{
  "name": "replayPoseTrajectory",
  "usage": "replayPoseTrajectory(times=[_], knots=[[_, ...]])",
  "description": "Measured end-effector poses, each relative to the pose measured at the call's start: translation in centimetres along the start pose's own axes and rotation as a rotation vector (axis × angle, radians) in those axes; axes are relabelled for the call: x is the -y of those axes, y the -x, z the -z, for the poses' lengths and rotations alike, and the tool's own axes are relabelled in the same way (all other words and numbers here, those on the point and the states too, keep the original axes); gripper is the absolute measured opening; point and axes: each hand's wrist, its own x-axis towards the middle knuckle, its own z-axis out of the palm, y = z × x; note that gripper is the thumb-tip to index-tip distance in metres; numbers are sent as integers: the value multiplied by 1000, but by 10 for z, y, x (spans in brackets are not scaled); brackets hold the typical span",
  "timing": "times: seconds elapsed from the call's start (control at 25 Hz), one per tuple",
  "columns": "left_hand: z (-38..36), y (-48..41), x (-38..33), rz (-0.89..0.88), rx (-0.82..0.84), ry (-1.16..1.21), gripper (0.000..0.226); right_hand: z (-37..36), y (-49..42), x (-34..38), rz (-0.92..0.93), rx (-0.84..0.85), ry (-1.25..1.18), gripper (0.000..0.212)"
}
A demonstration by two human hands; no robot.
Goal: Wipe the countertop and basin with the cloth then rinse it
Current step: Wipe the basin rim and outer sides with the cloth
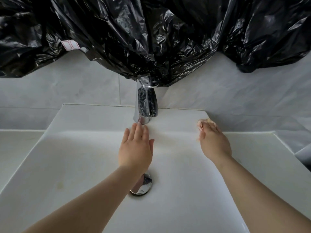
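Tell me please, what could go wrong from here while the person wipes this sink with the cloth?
1. The right hand presses the cloth near the rim's back right corner, so it may skip the yellowish stains in the basin.
2. The black plastic sheet hangs over the faucet; it could snag or hinder rinsing.
3. The left hand reaches toward the spout and could bump it.

White basin [67, 157]: square, shallow, faint yellowish stains. Chrome drain plug [142, 186] at centre, partly hidden by left forearm. Chrome faucet [145, 105] at rear rim. Left hand [135, 148]: flat, palm down, fingertips just below the faucet base. Right hand [213, 142]: pressing a pinkish cloth [201, 124] onto the rear right rim. Black plastic sheeting [151, 39] hangs above, covering the faucet top. Grey tiled wall [75, 84] behind.
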Motion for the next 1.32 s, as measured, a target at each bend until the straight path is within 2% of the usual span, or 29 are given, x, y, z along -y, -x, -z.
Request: replayPoseTrajectory(times=[0.16,0.32,0.44,0.6,0.84,1.04,1.12,1.24,1.32], knots=[[-16,-7,-1,-53,-247,-8,42,0,-8,4,-1,-24,-1,42],[-25,-19,-30,-119,-316,22,37,-3,-69,-14,-167,176,-277,39],[-18,-46,-72,-97,-122,143,41,2,-68,-31,-194,295,-366,37],[-24,-85,-117,24,59,58,45,-1,-27,-48,-108,222,-463,38],[-30,-91,-129,69,12,-42,44,2,-83,-18,-157,277,-410,48],[-29,-88,-131,94,24,-51,45,8,-19,-45,78,187,-415,44],[-31,-88,-130,90,4,-57,45,7,-29,-42,27,207,-391,43],[-32,-88,-129,96,-3,-55,44,1,-72,-22,-179,291,-472,45],[-32,-88,-129,89,-1,-59,44,-4,-90,-13,-265,272,-529,42]])
